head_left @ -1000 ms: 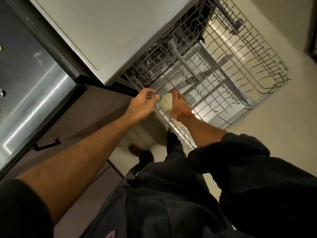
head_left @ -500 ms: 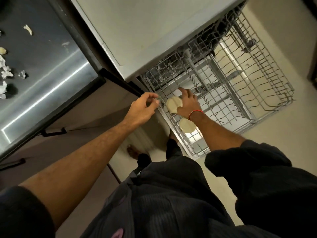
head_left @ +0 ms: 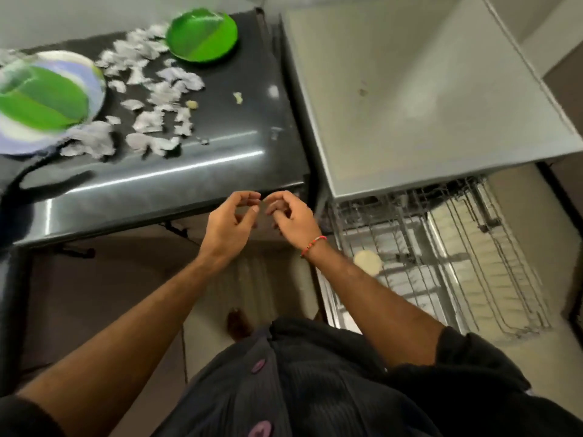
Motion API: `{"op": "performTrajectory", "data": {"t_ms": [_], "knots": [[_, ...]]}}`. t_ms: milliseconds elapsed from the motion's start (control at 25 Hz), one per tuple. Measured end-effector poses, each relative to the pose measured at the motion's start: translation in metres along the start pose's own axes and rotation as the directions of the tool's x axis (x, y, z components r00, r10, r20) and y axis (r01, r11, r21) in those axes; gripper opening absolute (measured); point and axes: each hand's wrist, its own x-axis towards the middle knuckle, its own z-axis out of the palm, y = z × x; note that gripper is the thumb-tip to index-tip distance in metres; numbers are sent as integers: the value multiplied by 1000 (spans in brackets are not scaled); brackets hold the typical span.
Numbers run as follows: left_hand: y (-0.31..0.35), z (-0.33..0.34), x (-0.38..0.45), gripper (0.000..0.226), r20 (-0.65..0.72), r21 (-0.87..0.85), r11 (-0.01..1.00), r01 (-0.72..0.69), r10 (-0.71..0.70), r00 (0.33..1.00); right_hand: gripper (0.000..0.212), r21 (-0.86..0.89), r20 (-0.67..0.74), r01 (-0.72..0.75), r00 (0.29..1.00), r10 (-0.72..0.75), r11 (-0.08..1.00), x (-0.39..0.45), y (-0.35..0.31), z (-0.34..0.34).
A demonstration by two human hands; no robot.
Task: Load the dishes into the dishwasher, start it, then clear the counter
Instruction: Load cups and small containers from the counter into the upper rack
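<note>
Green plates (head_left: 202, 33) wait on the dark counter (head_left: 220, 171) — both hands, left hand (head_left: 228, 220) and right hand (head_left: 291, 216), hang loosely curled and empty. Take the nearest plate by its rim — slot it upright in the rack (head_left: 457, 263).

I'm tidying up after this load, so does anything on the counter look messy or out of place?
Yes: torn whitish scraps lie scattered across the dark counter between the two green plates, plus a few small crumbs.
</note>
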Motion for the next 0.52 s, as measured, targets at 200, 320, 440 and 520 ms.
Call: {"op": "performTrajectory", "data": {"t_ms": [200, 320, 440, 520], "knots": [[-46, -122, -24, 28, -336, -15, 1000, 17, -21, 942, 27, 128, 253, -125, 963, 89, 984, 22, -74, 120], [-80, -188, -51, 25, -566, 34, 998, 56, -27, 824, 30, 150, 406, -168, 909, 94, 974, 23, -102, 189], [-112, -241, -71, 22, -743, 67, 989, 131, -38, 668, 37, 169, 475, -209, 874, 106, 963, 23, -119, 248], [-132, -270, -78, 24, -802, 43, 983, 179, -73, 593, 39, 179, 507, -229, 855, 109, 957, 24, -125, 278]]}}
